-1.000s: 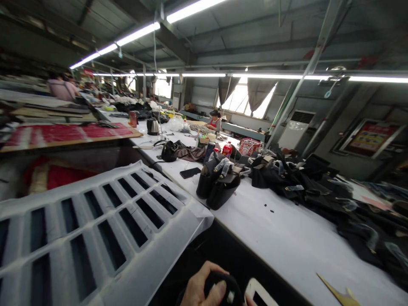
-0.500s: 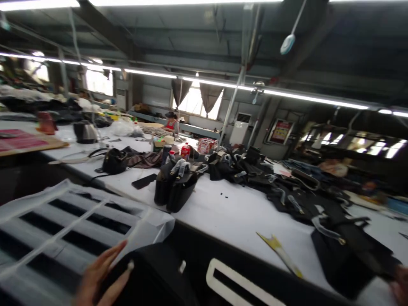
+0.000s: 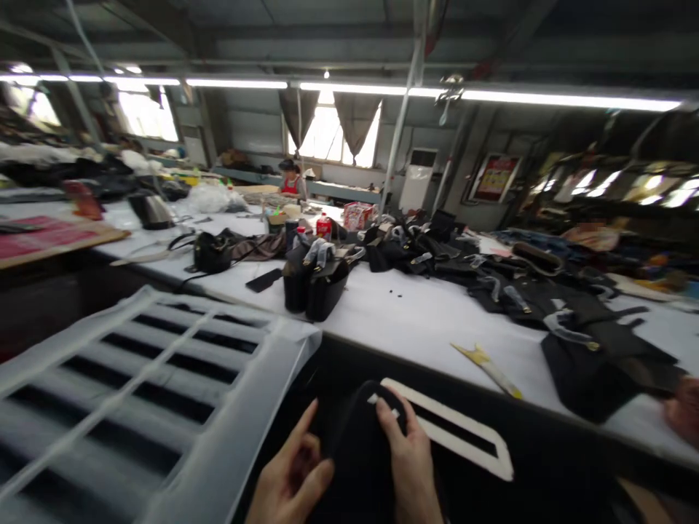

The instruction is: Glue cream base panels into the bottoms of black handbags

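Note:
My right hand [image 3: 409, 451] grips the rounded end of a black bag piece [image 3: 354, 444], its thumb lying on top beside small white tabs [image 3: 384, 405]. To the left of that piece, my left hand [image 3: 295, 466] has its index finger stretched out and its thumb apart, holding nothing that I can see. The lower part of the black piece blends into the dark surface around it. Just right of my right hand lies a white slotted template [image 3: 453, 429].
A rack under translucent sheeting [image 3: 136, 386] stands at left. On the white table [image 3: 409, 327] are black bags [image 3: 314, 287], a yellow forked tool [image 3: 488, 367] and a heap of black bag parts [image 3: 524, 291]. Another person's hand [image 3: 682, 411] shows at right; a person in red [image 3: 292, 182] is farther back.
The view has tilted down and shifted left. My right hand has come into view holding the black piece's end. My left hand and the piece now appear nearer the middle.

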`<state>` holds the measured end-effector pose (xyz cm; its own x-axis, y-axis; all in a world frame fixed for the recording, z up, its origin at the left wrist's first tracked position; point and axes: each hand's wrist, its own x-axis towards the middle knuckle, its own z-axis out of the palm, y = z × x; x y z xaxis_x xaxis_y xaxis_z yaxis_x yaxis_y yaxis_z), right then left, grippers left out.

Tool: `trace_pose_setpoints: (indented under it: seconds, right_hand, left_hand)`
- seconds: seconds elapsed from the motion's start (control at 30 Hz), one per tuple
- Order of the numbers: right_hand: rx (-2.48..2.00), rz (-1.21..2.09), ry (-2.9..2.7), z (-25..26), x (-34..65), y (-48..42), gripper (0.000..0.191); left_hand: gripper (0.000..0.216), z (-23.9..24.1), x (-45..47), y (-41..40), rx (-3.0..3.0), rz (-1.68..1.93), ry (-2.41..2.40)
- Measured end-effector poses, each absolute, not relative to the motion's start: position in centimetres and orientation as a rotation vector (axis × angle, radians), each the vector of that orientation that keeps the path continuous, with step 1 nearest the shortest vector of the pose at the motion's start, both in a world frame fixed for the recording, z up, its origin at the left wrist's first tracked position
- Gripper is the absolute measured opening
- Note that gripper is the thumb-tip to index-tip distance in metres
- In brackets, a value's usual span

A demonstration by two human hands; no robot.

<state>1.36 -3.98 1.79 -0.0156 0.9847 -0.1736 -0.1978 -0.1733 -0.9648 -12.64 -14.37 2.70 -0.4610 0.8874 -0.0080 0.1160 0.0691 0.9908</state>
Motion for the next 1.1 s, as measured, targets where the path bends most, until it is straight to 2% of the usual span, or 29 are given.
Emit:
trace_pose_setpoints:
  seconds: [0.1,0.23,0.37,0.47,0.53,0.67,0.77,0.97,1.1]
  right_hand:
    - [-1.134,1.672,-0.713,0.1,1.1,-6.1,0.075]
    - [-1.141,1.858,-0.789,-2.2,1.2,-7.5,0.058]
    - [-1.254,1.722,-0.9,-2.0,0.7,-6.9,0.06]
    - [-1.288,1.632,-0.921,-0.7,0.3,-6.0,0.064]
    - [-1.326,1.584,-0.962,-0.2,0.3,-5.4,0.063]
    - [-1.382,1.424,-1.055,-0.3,0.4,-4.9,0.061]
    - [-1.373,1.343,-1.079,-0.4,0.1,-5.0,0.061]
    - [-1.343,1.057,-1.204,0.6,-0.6,-5.8,0.049]
    - [-1.284,1.023,-1.327,0.9,-0.2,-5.8,0.044]
  left_hand:
    - [0.057,1.2,-12.2,-13.5,1.214,1.345,1.557]
    - [0.052,1.9,-12.9,-13.4,1.444,1.234,1.748]
    - [0.056,4.1,-13.8,-12.7,1.647,1.163,1.887]
    - [0.038,4.8,-14.1,-11.7,1.688,1.202,1.923]
    - [0.03,4.7,-13.9,-11.2,1.642,1.271,1.9]
    - [0.032,3.7,-13.3,-10.9,1.47,1.414,1.828]
    - [0.026,3.3,-13.2,-10.7,1.401,1.484,1.797]
    - [0.031,3.0,-13.4,-9.9,1.363,1.478,1.79]
    - [0.041,1.8,-12.8,-9.5,1.188,1.521,1.714]
